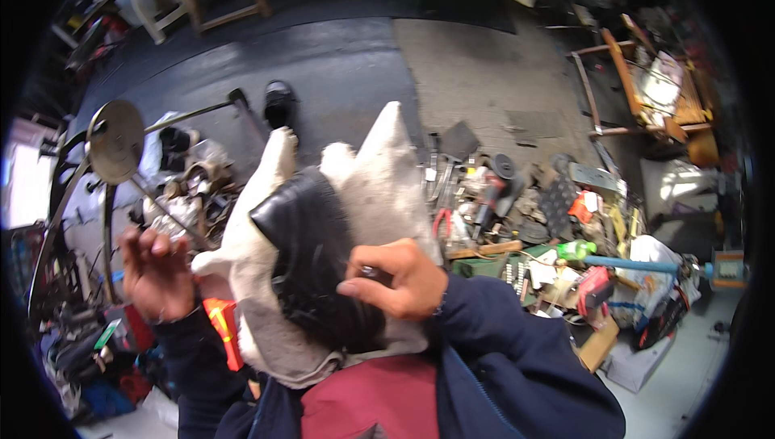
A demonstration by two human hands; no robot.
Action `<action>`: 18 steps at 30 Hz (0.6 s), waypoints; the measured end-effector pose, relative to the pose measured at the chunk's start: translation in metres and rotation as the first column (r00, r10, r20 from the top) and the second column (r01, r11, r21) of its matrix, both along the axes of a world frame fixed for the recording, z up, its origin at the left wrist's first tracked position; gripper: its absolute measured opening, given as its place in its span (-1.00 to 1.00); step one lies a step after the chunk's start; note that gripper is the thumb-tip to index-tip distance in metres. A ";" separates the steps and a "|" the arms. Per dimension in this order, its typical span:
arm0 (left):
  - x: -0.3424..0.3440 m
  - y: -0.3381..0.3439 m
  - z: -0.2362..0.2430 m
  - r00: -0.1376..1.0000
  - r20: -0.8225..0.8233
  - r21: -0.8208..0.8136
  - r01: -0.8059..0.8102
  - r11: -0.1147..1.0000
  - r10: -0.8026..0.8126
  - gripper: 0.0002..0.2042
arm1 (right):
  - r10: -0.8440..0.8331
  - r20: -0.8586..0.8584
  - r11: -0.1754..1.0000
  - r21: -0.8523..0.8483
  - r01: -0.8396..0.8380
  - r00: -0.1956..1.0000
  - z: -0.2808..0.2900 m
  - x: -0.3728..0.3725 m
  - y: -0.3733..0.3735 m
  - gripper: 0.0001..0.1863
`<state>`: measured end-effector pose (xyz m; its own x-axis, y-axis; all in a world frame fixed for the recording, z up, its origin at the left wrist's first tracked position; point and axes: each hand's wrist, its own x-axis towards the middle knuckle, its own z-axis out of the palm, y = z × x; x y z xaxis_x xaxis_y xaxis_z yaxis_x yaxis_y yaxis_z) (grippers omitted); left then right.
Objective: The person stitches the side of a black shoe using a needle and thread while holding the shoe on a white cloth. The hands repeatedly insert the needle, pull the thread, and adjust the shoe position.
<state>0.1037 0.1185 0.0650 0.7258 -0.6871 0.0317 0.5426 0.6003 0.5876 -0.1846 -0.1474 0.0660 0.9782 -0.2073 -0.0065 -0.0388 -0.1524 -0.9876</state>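
Nearest the camera, a maroon shirt point(367, 399) showed between the fronts of a navy jacket point(517, 350), and just beyond it a thick cream cloth point(379, 169) covered the lap. On that cloth, in the middle of the scene, lay a glossy black leather-like piece point(311, 213), shaped rather like a shoe. The right hand point(404, 279), at its near right side, was closed in a fist around a small dark tool point(376, 275) whose end showed beside the thumb; whether the knuckles touched the black piece could not be told. The left hand point(157, 269), well apart to the left, was raised with fingers loosely curled and nothing visible in it. The black piece looked light enough for one hand, supple along its creased surface and firmer at the folded left edge. Its shine suggested a slippery skin, likely to scuff rather than break. That left edge seemed the surest hold, with the cloth's nap probably checking any slide and the palm spread wide to avoid denting it.
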 end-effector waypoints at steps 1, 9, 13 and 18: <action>-0.002 -0.008 0.003 1.000 0.003 -0.011 -0.007 1.000 0.007 -0.70 | -0.044 0.032 0.968 -0.245 0.050 0.999 0.000 0.002 0.002 -0.74; 0.039 -0.053 0.035 0.990 0.094 0.240 -0.125 0.963 0.105 -0.70 | -0.168 0.114 0.903 -0.380 0.200 0.979 -0.015 -0.002 0.017 -0.66; 0.080 -0.037 0.045 0.970 0.229 0.215 -0.126 0.968 0.076 -0.73 | -0.173 0.139 0.889 -0.405 0.215 0.975 -0.022 -0.003 0.019 -0.65; 0.084 0.014 0.023 0.964 0.182 0.472 -0.257 0.843 0.192 -0.69 | -0.172 0.135 0.895 -0.392 0.212 0.976 -0.025 0.000 0.020 -0.63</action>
<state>0.1881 0.1324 0.0878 0.8744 -0.4563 -0.1650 0.3322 0.3151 0.8890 -0.1849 -0.1273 0.0412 0.9111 -0.3563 0.2072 -0.0174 -0.5354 -0.8444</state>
